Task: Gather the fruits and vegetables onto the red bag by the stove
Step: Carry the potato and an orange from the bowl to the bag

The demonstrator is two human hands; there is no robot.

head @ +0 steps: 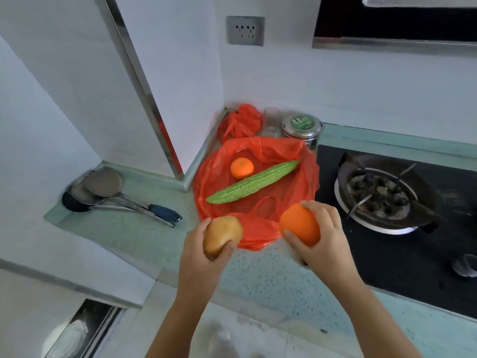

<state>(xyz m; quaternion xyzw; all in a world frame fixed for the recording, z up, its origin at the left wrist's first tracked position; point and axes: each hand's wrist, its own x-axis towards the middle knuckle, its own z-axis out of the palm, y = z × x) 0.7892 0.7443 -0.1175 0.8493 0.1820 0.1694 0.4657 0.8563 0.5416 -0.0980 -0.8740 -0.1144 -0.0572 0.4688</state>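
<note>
Gripping a potato in the left hand and an orange in the right hand, a person reaches over the counter. Just beyond both hands, the red bag lies spread beside the stove, holding a bitter gourd and a tangerine.

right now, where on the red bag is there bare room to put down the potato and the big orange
There is bare room on the near side of the red bag, between the bitter gourd and the held potato and big orange. The middle is crowded by the gourd and small orange; glass and tin crowd the far edge.
</note>
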